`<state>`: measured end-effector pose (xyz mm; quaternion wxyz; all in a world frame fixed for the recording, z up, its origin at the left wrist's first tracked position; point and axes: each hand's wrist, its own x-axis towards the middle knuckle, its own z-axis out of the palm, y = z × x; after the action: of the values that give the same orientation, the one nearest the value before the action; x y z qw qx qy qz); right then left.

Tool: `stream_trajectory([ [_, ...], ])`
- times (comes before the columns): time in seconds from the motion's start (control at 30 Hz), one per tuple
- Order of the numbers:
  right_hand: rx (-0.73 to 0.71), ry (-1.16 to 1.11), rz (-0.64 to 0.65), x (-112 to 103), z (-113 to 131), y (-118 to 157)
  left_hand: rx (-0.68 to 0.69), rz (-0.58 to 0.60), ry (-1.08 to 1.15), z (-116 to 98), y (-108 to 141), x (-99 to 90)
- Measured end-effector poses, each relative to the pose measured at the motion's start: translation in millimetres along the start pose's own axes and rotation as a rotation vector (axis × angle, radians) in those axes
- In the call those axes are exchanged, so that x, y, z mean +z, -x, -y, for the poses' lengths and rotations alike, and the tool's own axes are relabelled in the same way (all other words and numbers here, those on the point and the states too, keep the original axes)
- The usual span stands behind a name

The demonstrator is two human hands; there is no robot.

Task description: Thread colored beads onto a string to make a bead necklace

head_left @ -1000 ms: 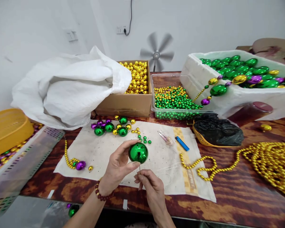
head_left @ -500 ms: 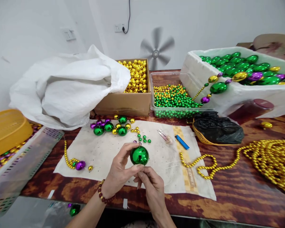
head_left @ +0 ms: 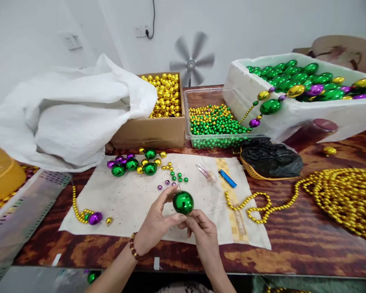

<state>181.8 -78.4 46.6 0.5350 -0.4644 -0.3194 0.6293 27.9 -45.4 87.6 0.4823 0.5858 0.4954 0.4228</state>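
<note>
A large shiny green bead [head_left: 183, 202] is held above the white cloth [head_left: 134, 219] by my left hand [head_left: 158, 217], its thumb and fingers around the bead's left side. A thin, needle-like tip stands out at the top of the bead, near my forefinger. My right hand [head_left: 203, 230] is pinched just under the bead, its fingertips touching my left thumb; what they grip is hidden. Pale thread [head_left: 215, 209] lies to the right of that hand, toward a string of gold beads [head_left: 259, 203]. Small purple beads [head_left: 167, 182] and small green beads [head_left: 179, 177] lie just beyond.
Larger green, purple and gold beads [head_left: 131, 164] lie at the cloth's back left. Snips [head_left: 205, 171] and a blue strip [head_left: 227, 178] rest on the right. Behind stand a cardboard box [head_left: 149, 132], a clear bin [head_left: 198, 142] and a white foam box [head_left: 332, 118]. A perforated basket [head_left: 33, 211] stands left.
The green bead and both hands have shifted slightly right and down relative to the cloth. A purple bead formerly hidden by my left hand shows. The whole view has turned a little right.
</note>
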Motion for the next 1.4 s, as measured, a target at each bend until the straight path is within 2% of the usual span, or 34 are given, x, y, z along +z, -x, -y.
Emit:
stream_trajectory([
  [0.07, 0.026, -0.024, -0.033, -10.4, 0.0, -1.7, 0.041, 0.026, -0.174, 6.8, -11.3, -4.3],
  [0.2, 0.041, -0.042, -0.062, -26.3, -1.4, -2.9, 0.145, -0.127, -0.584, 23.1, -60.9, -21.1],
  [0.23, 0.036, -0.036, -0.069, -28.6, -2.3, -2.9, 0.164, -0.128, -0.710, 27.1, -75.3, -24.5],
  [0.4, 0.046, 0.002, -0.066, -34.4, -6.5, -2.6, 0.246, 0.070, -1.301, 35.8, -128.7, -28.3],
  [0.53, 0.054, -0.006, -0.080, -38.5, -5.7, -0.9, 0.269, 0.200, -1.409, 30.8, -145.4, -29.7],
  [0.63, 0.058, -0.022, -0.097, -40.9, -5.4, 0.5, 0.281, 0.222, -1.376, 27.3, -146.2, -34.3],
  [0.77, 0.066, -0.024, -0.076, -40.4, -8.9, 0.6, 0.260, 0.180, -1.265, 29.1, -128.1, -41.6],
  [0.97, 0.081, 0.003, -0.064, -34.1, -12.1, 0.5, 0.139, 0.290, -1.162, 38.0, -97.0, -46.5],
  [1.03, 0.075, 0.012, -0.068, -32.9, -11.7, 2.1, 0.107, 0.229, -1.017, 37.5, -94.3, -46.5],
  [1.1, 0.067, 0.026, -0.067, -32.6, -11.9, 4.4, 0.041, 0.108, -0.713, 33.9, -91.4, -45.9],
  [1.17, 0.061, 0.049, -0.050, -32.6, -13.1, 7.1, -0.080, 0.007, -0.271, 27.6, -84.8, -44.3],
  [1.27, 0.041, 0.103, 0.008, -32.0, -15.2, 11.0, -0.229, -0.035, 0.338, 15.4, -67.9, -39.1],
  [1.33, 0.016, 0.145, 0.042, -30.9, -15.1, 13.5, -0.259, -0.028, 0.569, 7.7, -55.9, -34.4],
  [1.4, -0.007, 0.183, 0.064, -29.8, -13.7, 15.7, -0.277, -0.017, 0.694, 2.2, -46.5, -30.5],
])
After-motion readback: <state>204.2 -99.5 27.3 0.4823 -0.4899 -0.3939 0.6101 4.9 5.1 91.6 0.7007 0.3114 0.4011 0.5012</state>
